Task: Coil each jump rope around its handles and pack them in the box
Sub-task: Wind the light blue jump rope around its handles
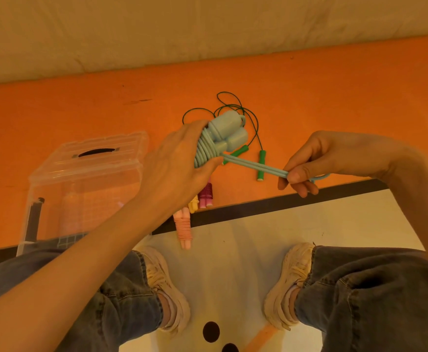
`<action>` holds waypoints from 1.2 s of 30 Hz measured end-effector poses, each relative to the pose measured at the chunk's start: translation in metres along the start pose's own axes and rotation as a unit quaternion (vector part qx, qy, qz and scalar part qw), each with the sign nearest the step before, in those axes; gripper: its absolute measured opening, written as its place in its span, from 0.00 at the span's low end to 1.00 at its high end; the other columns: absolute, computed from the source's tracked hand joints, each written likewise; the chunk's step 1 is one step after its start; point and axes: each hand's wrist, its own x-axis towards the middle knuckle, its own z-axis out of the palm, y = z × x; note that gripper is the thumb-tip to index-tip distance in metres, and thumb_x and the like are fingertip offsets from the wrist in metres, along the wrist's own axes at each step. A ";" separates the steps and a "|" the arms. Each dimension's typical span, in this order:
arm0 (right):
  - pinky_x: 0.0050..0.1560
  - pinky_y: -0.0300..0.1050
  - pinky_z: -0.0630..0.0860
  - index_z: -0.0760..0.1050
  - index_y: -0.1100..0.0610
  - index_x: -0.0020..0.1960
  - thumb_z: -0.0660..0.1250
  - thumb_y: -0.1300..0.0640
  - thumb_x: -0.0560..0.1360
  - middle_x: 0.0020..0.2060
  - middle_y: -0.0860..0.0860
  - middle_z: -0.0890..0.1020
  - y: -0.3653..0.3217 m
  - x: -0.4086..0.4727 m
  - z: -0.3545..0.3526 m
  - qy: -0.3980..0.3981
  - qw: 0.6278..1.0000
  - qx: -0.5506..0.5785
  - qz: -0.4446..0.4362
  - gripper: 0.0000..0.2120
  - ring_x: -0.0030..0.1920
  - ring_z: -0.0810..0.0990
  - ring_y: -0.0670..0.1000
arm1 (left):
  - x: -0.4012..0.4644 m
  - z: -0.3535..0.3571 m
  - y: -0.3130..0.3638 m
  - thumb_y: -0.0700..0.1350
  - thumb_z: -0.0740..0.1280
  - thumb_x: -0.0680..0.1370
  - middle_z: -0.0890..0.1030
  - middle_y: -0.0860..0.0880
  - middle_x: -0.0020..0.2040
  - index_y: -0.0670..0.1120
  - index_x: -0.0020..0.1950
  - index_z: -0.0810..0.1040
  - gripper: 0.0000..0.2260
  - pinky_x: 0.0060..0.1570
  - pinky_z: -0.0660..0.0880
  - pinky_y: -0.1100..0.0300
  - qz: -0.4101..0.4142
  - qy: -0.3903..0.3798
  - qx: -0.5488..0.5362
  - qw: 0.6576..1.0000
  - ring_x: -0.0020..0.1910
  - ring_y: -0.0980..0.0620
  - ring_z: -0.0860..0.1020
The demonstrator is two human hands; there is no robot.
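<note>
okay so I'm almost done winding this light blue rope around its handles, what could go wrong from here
The left hand grips the light blue rope coil while the right hand pinches its doubled tail; if that tail slackens, the wraps may loosen off the handles. The uncoiled green rope lies right beneath and could snag. The clear box appears to have its lid on, so packing likely needs a free hand.

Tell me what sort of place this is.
Probably an indoor play or activity room, seen from floor level: an orange floor mat, a pale printed mat under the person's shoes, and a plain wall behind. No furniture shows.
</note>
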 end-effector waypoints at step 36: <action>0.34 0.29 0.72 0.78 0.59 0.55 0.69 0.64 0.72 0.32 0.43 0.84 -0.017 -0.007 -0.004 0.355 0.912 0.002 -0.208 0.12 0.32 0.80 0.42 | 0.001 0.014 -0.001 0.67 0.56 0.67 0.80 0.54 0.48 0.55 0.54 0.76 0.24 0.35 0.68 0.57 0.071 -0.192 0.137 0.969 0.45 0.50 0.78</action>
